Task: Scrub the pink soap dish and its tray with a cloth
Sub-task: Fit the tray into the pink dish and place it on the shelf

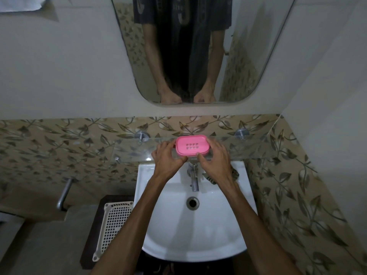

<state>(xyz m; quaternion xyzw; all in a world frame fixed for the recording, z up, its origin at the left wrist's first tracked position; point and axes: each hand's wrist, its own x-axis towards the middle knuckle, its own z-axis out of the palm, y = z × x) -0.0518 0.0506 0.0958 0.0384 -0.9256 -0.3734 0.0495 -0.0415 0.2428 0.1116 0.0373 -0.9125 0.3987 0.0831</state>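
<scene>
Pink plastic is what catches the eye: the soap dish [192, 145] sits on the glass shelf [248, 147] above the basin [168, 235], just under the mirror [248, 56]. From the head camera, the only view there is, both hands are on it. The left hand [168, 155] curls round its left end, fingers behind and thumb along the front edge; the right hand [215, 155] does the same on the right end, thumb tip touching the front lip. Both look to be grasping the dish, not merely resting on it. The perforated tray seems to be seated in the top of the dish, its rows of drain holes showing; I cannot tell whether it is loose.

A dark patterned cloth [235, 174] lies on the basin's back ledge to the right of the tap [194, 179], partly hidden under the right wrist. Neither hand has it.

I'd say this is the very start of the job: the dish is being taken hold of on the shelf, and no scrubbing is under way. The next move, by my reckoning, calls for lifting the dish clear of the shelf and bringing it down over the basin, then freeing one hand to pick up the cloth, and probably separating tray from dish so each can be scrubbed in turn. The glass edge and the tap below leave little room, so a level lift seems wise.
</scene>
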